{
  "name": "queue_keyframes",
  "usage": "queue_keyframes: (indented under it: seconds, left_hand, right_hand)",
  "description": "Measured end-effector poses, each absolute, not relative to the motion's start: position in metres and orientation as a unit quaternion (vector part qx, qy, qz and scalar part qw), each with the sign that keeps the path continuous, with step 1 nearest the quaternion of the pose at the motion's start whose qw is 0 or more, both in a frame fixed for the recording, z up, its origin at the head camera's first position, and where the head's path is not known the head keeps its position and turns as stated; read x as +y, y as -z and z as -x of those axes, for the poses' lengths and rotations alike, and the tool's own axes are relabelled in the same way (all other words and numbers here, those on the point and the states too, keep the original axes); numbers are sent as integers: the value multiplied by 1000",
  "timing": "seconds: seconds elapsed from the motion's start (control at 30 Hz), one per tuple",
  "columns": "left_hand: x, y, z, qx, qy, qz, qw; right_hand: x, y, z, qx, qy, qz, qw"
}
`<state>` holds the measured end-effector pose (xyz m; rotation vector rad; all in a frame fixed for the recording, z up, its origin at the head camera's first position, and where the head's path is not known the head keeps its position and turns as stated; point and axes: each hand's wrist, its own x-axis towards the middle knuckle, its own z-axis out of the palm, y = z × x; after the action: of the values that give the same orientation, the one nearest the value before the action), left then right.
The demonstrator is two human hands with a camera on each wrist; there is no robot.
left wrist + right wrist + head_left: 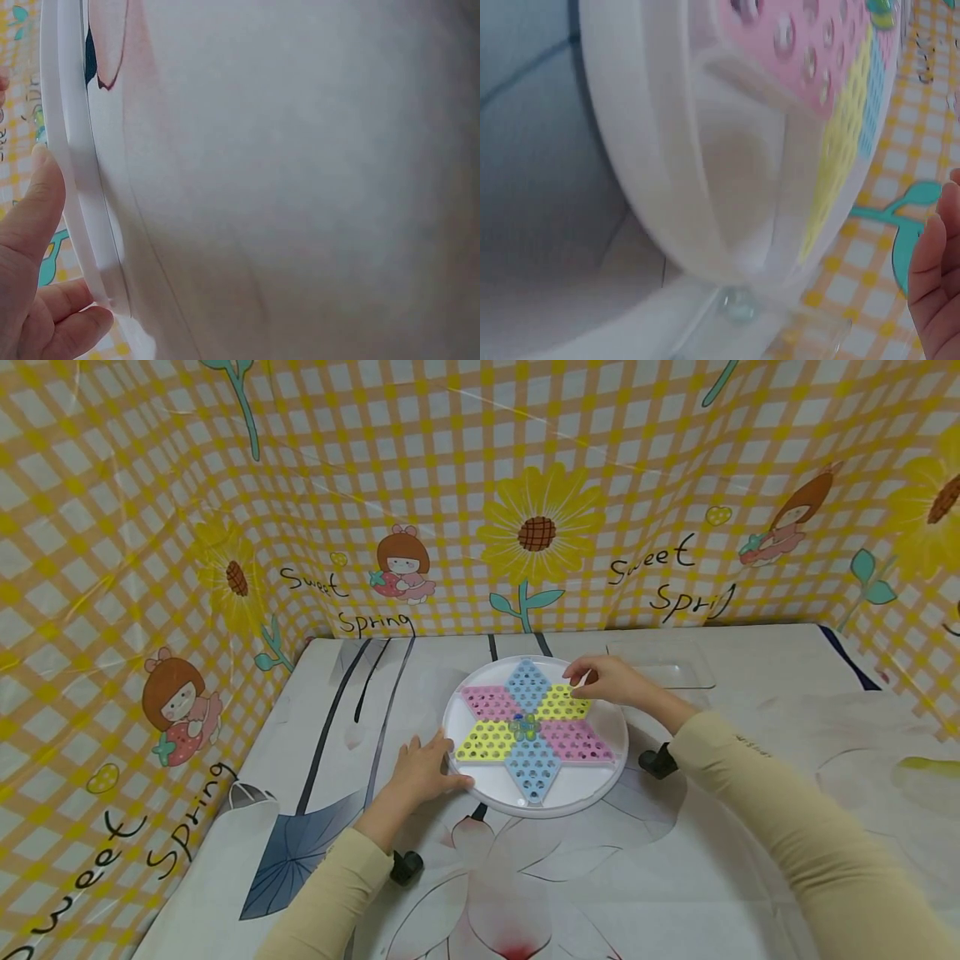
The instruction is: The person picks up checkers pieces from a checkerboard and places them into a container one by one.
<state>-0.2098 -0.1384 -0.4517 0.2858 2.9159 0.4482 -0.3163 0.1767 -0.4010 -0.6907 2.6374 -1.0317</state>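
A round white Chinese checkers board (468, 693) lies on the table, its star in pink, yellow and blue with many holes. Glass marbles (525, 727) cluster at the star's centre. My left hand (422, 770) rests on the board's near-left rim, thumb (46, 187) laid over the top and fingertips (84, 326) against the edge. Above the far-right yellow section is my right hand (606, 678), fingers bent downward. Only part of its fingers (936, 262) shows in the right wrist view, so whether a marble is between them is hidden.
Behind the right hand stands a clear plastic tray (693, 675); in the right wrist view a glass marble (739, 306) shows in it. A checked cloth (457, 460) hangs behind the table. The table cover (675, 877) has a printed flower.
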Motion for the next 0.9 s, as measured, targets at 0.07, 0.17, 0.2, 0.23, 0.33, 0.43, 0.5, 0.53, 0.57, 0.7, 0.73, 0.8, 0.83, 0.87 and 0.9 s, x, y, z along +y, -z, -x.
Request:
queue_keyframes:
  seconds: [0.07, 0.17, 0.2, 0.23, 0.33, 0.43, 0.5, 0.53, 0.57, 0.7, 0.73, 0.8, 0.83, 0.87, 0.9]
  left_hand:
    - [-139, 452, 210, 980, -152, -97, 89]
    - [-139, 452, 211, 980, -152, -95, 91]
    - [-138, 453, 211, 979, -153, -94, 91]
    - [-138, 453, 211, 979, -154, -93, 91]
    - [-138, 453, 211, 979, -156, -89, 93]
    - [-138, 453, 212, 979, -158, -88, 93]
    - [-138, 453, 212, 979, -156, -89, 92]
    - [-138, 453, 211, 980, -155, -89, 92]
    - [-138, 453, 211, 980, -154, -90, 91]
    - [-138, 453, 211, 980, -154, -90, 92]
    - [-138, 452, 211, 979, -155, -89, 92]
    - [-138, 452, 211, 979, -157, -88, 94]
    - [-138, 452, 211, 979, -158, -88, 95]
    - [-138, 453, 211, 979, -159, -87, 96]
    - [-138, 453, 211, 979, -159, -86, 96]
  right_hand:
    - [171, 404, 315, 894, 357, 243, 121]
    - [164, 408, 312, 887, 361, 256, 132]
    - [162, 410, 312, 886, 361, 259, 136]
    - [160, 410, 311, 885, 361, 260, 140]
    - [154, 411, 309, 883, 358, 268, 146]
    - [148, 412, 309, 881, 352, 277, 152]
    - [145, 412, 309, 881, 346, 281, 157]
    - [143, 413, 310, 882, 343, 281, 161]
    - [142, 413, 309, 882, 339, 284, 164]
    - [136, 416, 309, 882, 325, 290, 180]
    - [135, 417, 309, 882, 319, 294, 183]
    - [132, 417, 308, 883, 309, 298, 191]
    - [132, 418, 307, 883, 306, 298, 195]
    - [131, 418, 307, 884, 302, 298, 199]
    - [130, 417, 306, 883, 300, 299, 203]
